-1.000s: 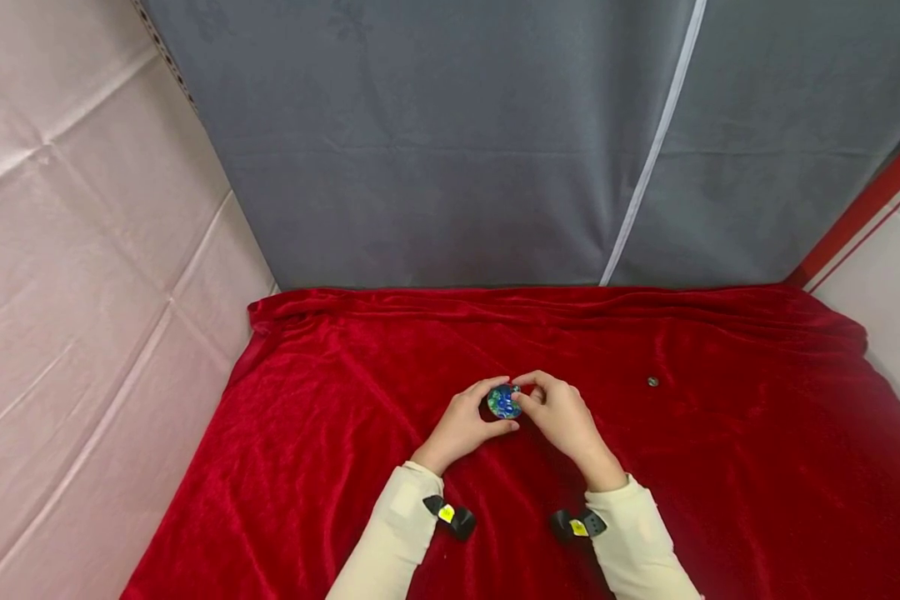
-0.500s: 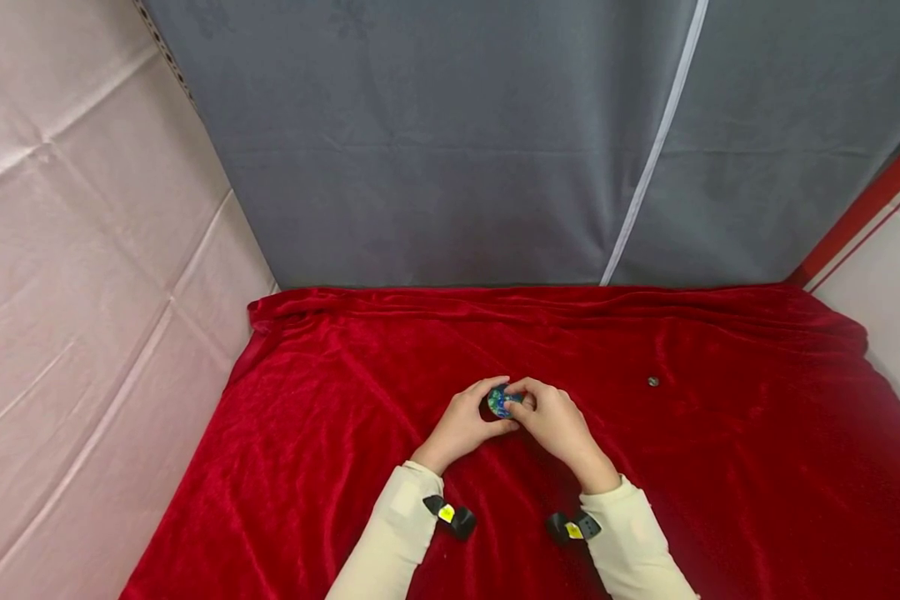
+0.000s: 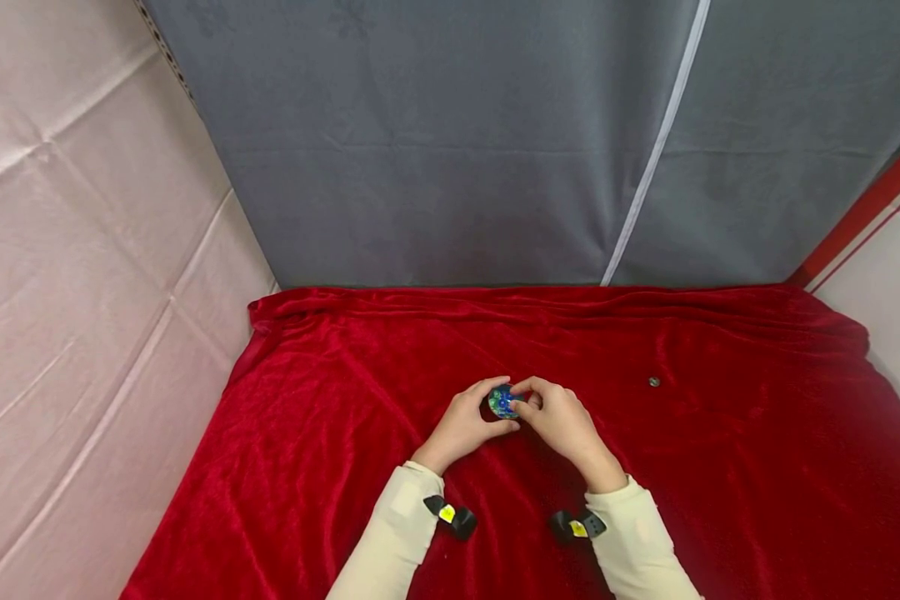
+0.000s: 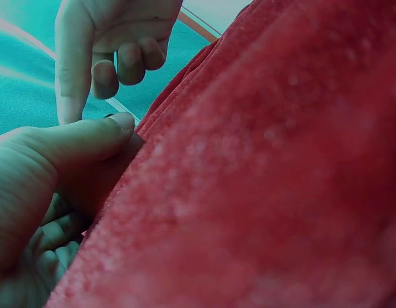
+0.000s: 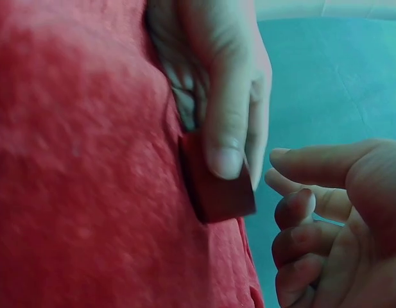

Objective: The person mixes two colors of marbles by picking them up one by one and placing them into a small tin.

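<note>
A small round box (image 3: pixel 499 403) stands on the red cloth, blue and green shapes showing at its top. Whether these are loose pieces or a pattern is too small to tell. In the right wrist view the box (image 5: pixel 217 196) has a dark reddish side. My left hand (image 3: pixel 465 425) grips it from the left, thumb on the near side and fingers round the far side. Over its right edge is my right hand (image 3: pixel 562 421), thumb and index finger apart and pointing at the top, the other fingers curled. Nothing shows between those fingertips (image 5: pixel 279 154).
A small round shiny piece (image 3: pixel 653 382) lies on the red velvet cloth (image 3: pixel 720 467) to the right. A grey curtain (image 3: pixel 435 167) hangs behind the table, with a pale wall covering (image 3: pixel 105 333) at the left. Black wrist cameras (image 3: pixel 461 522) sit on both sleeves.
My right hand moved left over the box's top half a second ago, then drew back slightly to the right. My left hand and the box have stayed in place.
</note>
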Available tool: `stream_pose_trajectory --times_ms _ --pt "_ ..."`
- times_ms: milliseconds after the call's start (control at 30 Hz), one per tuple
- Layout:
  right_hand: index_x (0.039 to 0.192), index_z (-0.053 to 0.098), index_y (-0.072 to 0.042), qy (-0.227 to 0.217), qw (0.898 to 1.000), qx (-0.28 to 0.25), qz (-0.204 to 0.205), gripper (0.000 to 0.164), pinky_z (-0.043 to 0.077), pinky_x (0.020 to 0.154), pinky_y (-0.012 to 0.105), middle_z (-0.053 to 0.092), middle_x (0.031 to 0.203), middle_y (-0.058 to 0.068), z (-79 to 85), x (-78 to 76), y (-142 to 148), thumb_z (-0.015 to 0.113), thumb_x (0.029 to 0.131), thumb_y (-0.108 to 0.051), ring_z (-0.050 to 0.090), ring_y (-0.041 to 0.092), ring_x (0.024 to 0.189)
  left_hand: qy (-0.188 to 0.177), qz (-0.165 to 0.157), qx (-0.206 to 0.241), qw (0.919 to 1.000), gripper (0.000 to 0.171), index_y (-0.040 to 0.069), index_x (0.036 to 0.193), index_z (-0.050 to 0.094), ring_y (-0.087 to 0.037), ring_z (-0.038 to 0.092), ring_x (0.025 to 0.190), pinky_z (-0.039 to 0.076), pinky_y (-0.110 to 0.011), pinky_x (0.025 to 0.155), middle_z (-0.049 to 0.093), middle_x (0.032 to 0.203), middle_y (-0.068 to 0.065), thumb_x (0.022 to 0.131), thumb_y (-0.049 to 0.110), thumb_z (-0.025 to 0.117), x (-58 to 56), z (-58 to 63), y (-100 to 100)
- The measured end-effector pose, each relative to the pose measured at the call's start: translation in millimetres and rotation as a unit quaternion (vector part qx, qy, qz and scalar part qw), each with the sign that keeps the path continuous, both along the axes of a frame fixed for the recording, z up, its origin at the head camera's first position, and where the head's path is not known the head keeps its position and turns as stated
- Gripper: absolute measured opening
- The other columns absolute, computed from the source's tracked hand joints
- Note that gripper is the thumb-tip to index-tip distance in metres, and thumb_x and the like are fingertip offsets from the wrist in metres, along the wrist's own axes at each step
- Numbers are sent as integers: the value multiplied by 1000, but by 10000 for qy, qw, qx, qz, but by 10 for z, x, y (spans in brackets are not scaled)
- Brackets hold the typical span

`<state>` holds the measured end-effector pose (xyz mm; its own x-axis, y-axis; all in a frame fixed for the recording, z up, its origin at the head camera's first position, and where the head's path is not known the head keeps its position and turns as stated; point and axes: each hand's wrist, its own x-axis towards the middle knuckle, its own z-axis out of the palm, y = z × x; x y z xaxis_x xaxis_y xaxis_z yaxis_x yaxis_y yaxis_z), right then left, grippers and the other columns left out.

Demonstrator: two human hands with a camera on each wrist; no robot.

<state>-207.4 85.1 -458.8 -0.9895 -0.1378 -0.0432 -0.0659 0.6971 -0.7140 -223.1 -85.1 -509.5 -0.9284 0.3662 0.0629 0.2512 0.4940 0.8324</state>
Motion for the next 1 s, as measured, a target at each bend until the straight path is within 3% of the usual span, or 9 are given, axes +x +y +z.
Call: stream_pose_trajectory --times_ms 400,733,1000 --pt "112 67 -4 358 9984 -298 -334 24 36 51 24 48 67 3 97 -66 349 65 91 -14 41 13 58 -89 5 -52 9999 67 22 141 49 -20 51 130 40 -42 110 53 142 -1 81 34 78 2 1 0" --pt "115 65 0 694 9927 -433 -888 27 34 51 22 47 68 3 123 -110 771 64 92 -15 37 5 54 -84 28 -108 9999 69 23 141 49 -21 49 131 39 -42 111 52 143 -1 80 34 79 -13 -12 -4" --pt "117 64 -2 709 9858 -494 -1442 29 35 49 23 49 69 2 109 -98 1027 63 93 -16 39 5 54 -155 41 -94 9998 69 24 141 48 -21 48 132 38 -42 111 52 143 -1 80 35 78 -12 -19 -4"
